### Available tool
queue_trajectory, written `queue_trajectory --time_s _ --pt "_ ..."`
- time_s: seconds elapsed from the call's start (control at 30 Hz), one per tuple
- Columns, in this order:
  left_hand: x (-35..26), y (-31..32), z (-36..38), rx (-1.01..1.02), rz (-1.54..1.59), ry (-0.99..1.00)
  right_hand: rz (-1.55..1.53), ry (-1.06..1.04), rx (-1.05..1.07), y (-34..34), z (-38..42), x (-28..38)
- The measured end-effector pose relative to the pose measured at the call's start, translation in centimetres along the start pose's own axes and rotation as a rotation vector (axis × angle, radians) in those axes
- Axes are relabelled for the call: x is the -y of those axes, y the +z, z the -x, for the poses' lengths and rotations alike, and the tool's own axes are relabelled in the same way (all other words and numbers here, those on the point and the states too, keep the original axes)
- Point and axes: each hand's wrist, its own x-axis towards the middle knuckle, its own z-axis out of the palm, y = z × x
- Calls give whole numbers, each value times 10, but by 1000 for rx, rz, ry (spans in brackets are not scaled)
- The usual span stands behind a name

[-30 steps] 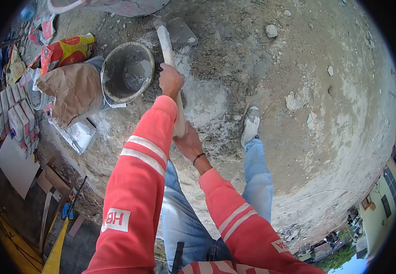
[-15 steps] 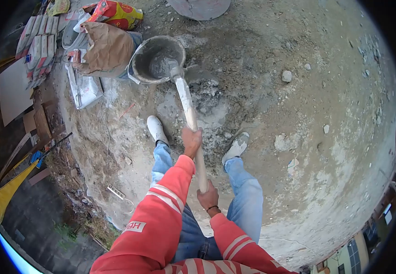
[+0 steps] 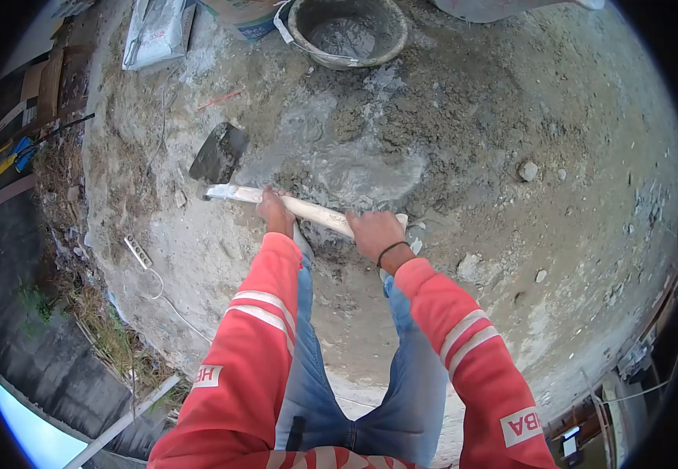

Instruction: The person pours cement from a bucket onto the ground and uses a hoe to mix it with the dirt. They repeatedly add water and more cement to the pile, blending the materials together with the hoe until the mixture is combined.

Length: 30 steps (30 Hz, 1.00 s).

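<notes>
Hoe [image 3: 307, 209] now held crosswise over the ground [image 3: 589, 234], blade [image 3: 220, 152] swung toward the ground's left edge; earlier at the rim of the bucket [image 3: 335, 60], now well apart. Left hand [image 3: 274, 211] grasps the handle [image 3: 323, 216] nearer the blade, right hand [image 3: 378, 234] clenched around its other end.

We see an outdoor building site: wet mortar [image 3: 374, 173] on rough ground [image 3: 589, 195], a caked bucket [image 3: 391, 50], a hoe [image 3: 315, 213].
</notes>
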Motion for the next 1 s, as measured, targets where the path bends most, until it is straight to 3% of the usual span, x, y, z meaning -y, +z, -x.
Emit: queue_trajectory --time_s 0.03,0.1,0.2,0.27,0.33,0.4,0.47,0.63,0.83,0.87,0.93,1.0 --pt "19 10 -4 -92 11 -14 122 -76 24 -11 -23 -27" --pt "92 11 -51 -61 -47 -215 401 -221 38 -47 -46 -72" --pt "156 60 29 -86 387 -330 656 -346 116 -86 -43 -124" --pt "185 71 51 -139 457 -354 660 -314 211 -103 -16 -153" --pt "182 89 94 59 314 -376 611 -220 157 -102 21 -180" --pt "194 118 127 36 279 -368 565 -93 132 -112 66 -188" --pt "203 129 154 21 245 -382 537 51 143 -110 110 -188" --pt "187 89 205 -40 20 -264 413 226 205 -59 180 -155" --pt "108 83 164 85 -157 93 145 289 156 -26 133 -90" --pt "110 91 153 84 -152 91 60 327 137 -22 122 -81" --pt "121 89 137 94 -521 136 -20 353 137 -13 125 -63" --pt "148 72 149 191 -586 -39 -83 566 122 -8 154 -35"
